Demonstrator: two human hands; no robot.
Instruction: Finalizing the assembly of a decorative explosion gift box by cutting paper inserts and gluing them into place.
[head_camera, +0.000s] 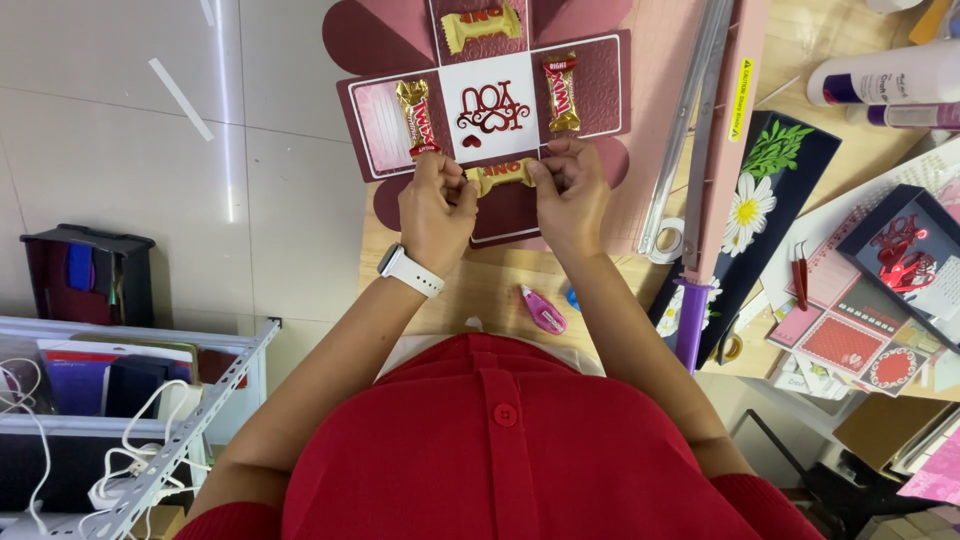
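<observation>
Between both hands, left (437, 205) and right (570, 195), a pinched gold-wrapped candy bar (502, 175).

Four small gold candy bar wrappers sit around the white centre square of an opened maroon card. The far wrapper (482, 25) lies crosswise, pale gold. The left wrapper (416, 117) and the right wrapper (561, 92) lie lengthwise, gold with red printing. The near wrapper (500, 176) is pinched at both ends between the left hand (437, 210) and right hand (571, 195). A yellow label (741, 98) runs along the paper trimmer on the right. A white bottle (885, 78) with a purple label lies at the far right.
</observation>
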